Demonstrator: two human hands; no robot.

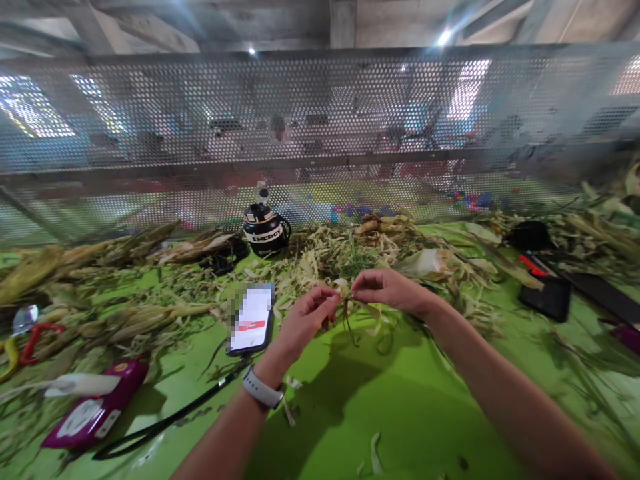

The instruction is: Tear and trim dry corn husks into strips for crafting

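Note:
Just above the green tabletop [400, 400], my two hands meet in front of me. My left hand [314, 310], with a pale watch band on its wrist, pinches one side of a small corn husk piece [344, 288]. From the other side, the fingertips of my right hand [383, 290] close on the same piece. Thin strands hang down from it between the hands. Its exact shape is partly hidden by my fingers. Behind the hands lies a heap of shredded corn husk [320, 257], with a broader pale husk [427, 263] at the right.
A lit phone [254, 319] lies left of my hands, near a black strap [170, 423]. A black jar marked ENERGY [265, 233] stands behind. Purple packet [100, 407] and red-handled scissors [40, 343] are at left, a dark phone [545, 297] at right. A perforated metal screen [320, 140] stands beyond.

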